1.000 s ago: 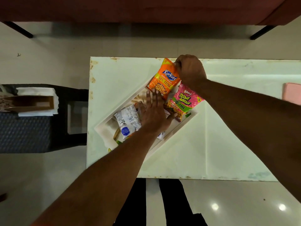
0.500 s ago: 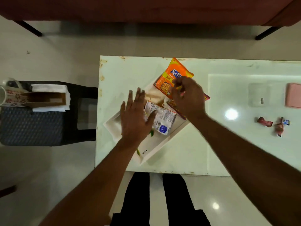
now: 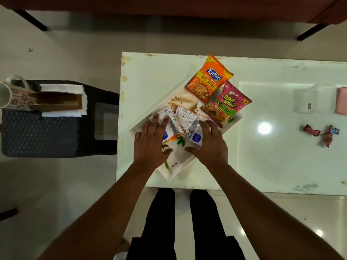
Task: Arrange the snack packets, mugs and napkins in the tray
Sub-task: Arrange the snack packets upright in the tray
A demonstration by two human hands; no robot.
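Tray (image 3: 180, 156) holds four snack packets so far: an orange packet (image 3: 208, 79) and a pink packet (image 3: 227, 102) at its far end, two white-backed packets (image 3: 187, 119) nearer me. The left hand (image 3: 150, 143) presses one with straight fingers; the right hand (image 3: 208, 145) covers the other (pinching or not, I cannot tell). I judge the mugs (image 3: 3, 94) and napkins (image 3: 62, 87), well left of the tray, remain.

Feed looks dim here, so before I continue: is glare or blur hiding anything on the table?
Head view: dim but usable; a lamp reflection glares on the glossy table right of the tray, covering nothing; the orange packet has print that reads clearly; the mug at the left edge is soft and cut off.
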